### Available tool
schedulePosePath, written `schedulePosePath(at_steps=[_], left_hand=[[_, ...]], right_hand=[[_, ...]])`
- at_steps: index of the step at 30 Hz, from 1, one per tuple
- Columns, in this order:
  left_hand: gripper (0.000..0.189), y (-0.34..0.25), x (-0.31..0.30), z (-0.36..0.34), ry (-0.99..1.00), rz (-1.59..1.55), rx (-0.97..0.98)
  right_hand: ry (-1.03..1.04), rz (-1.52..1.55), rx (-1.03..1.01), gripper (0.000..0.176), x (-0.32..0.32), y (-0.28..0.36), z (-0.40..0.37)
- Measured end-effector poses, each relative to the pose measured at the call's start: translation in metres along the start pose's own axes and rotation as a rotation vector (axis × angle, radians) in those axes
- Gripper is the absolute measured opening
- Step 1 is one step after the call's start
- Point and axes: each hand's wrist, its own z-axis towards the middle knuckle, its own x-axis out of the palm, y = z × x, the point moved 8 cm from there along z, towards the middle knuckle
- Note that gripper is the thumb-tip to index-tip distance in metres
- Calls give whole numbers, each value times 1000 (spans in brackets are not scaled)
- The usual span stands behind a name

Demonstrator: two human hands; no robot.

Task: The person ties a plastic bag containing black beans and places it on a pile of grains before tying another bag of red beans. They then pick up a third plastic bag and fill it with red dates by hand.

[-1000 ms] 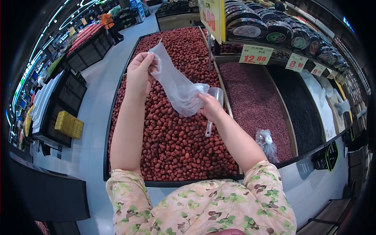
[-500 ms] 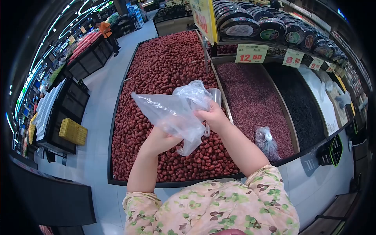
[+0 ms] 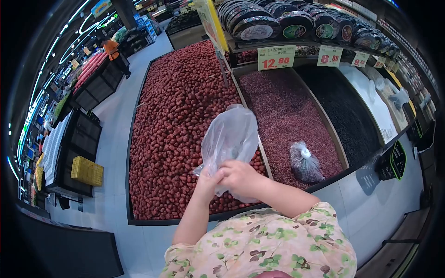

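Observation:
Close together over the front of the red date bin, both hands are closed on a thin clear plastic bag [image 3: 233, 129]. My left hand [image 3: 208, 183] pinches its lower left side, while my right hand [image 3: 239, 178] grips beside it, the fingers of the two hands touching. The bag puffs out above and beyond them, and its lower end hangs below my right hand. Beneath and around lie heaped red dates [image 3: 174, 125]. The bag and hands hide part of the dates near the bin's right divider.
To the right are bins of small red beans [image 3: 282, 106] and black grains [image 3: 333, 111]. A knotted bag [image 3: 306, 162] lies on the beans. Price signs [image 3: 276, 57] hang below packaged trays [image 3: 256, 31]. A yellow crate [image 3: 87, 171] and a person in orange [image 3: 112, 50] are at left.
The bag has swung from lying sideways to standing puffed up. My hands have come together lower down. The clear scoop beside the bag is now out of sight. The view has shifted right.

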Motion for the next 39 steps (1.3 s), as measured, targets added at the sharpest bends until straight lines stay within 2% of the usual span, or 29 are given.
schedulePosePath(at_steps=[2,3,4,5,6,7,8,10,11,12,13,14,16,17,19,20,22,23,24,25,26,27,29,30,32,33,34,37,39], left_hand=[[41,22,1,1,-130,-19,-151],[41,31,4,2,-119,-17,-160],[35,30,5,2,-139,-98,-75],[30,29,4,3,-161,-179,10],[30,33,7,5,-159,-178,3],[29,30,9,6,-207,-246,-8],[27,27,12,6,-255,-312,-17],[31,32,24,4,-217,-391,-113],[29,45,34,3,-145,-392,-203],[28,56,46,3,-74,-393,-292],[31,49,74,-1,-29,-308,-270],[37,57,89,-2,92,-221,-287],[51,75,129,-10,206,-88,-354],[62,86,149,-15,265,10,-434],[76,98,194,-26,381,148,-582],[72,110,210,-26,527,309,-501],[60,119,237,-27,610,361,-557],[60,120,242,-23,611,366,-561],[50,123,248,-23,676,379,-592],[40,126,252,-23,738,390,-623],[40,127,251,-21,730,394,-626],[34,124,248,-15,677,317,-603],[27,101,250,-2,515,137,-467],[40,107,230,3,408,88,-444],[55,86,217,17,196,-181,-288],[59,79,212,21,168,-257,-246],[64,72,204,25,137,-335,-204],[59,58,182,27,87,-547,-79],[49,60,166,23,-44,-688,-70]], right_hand=[[-32,18,12,23,9,4,-20],[-56,44,14,18,8,3,-30],[-58,43,25,18,2,2,-37],[-171,27,17,20,-15,3,-46],[-284,12,6,23,-31,2,-59],[-100,16,161,37,-22,-14,-78],[-106,18,166,37,-26,-19,-96],[-72,140,318,52,-28,-45,-130],[-75,141,323,52,-25,-59,-149],[-177,507,435,59,-21,-86,-173],[-279,877,540,67,-17,-106,-193],[-442,1262,785,73,-27,-114,-210],[-552,948,843,80,-52,-148,-238],[-556,954,851,80,-50,-159,-248],[-481,419,621,82,-72,-158,-247],[-487,422,626,82,-79,-158,-253],[-252,142,467,85,-85,-140,-246],[-153,276,536,71,-72,-146,-250],[-157,281,535,71,-74,-143,-251],[33,368,605,58,-64,-138,-250],[227,453,668,47,-50,-133,-255],[227,459,661,47,-41,-133,-264],[91,391,503,28,-39,-130,-271],[95,393,491,28,-41,-132,-275],[112,490,759,26,-55,-147,-285],[111,387,756,25,-58,-157,-290],[198,399,866,21,-71,-161,-289],[-9,346,632,23,-106,-157,-273],[46,351,561,28,-118,-145,-266]])
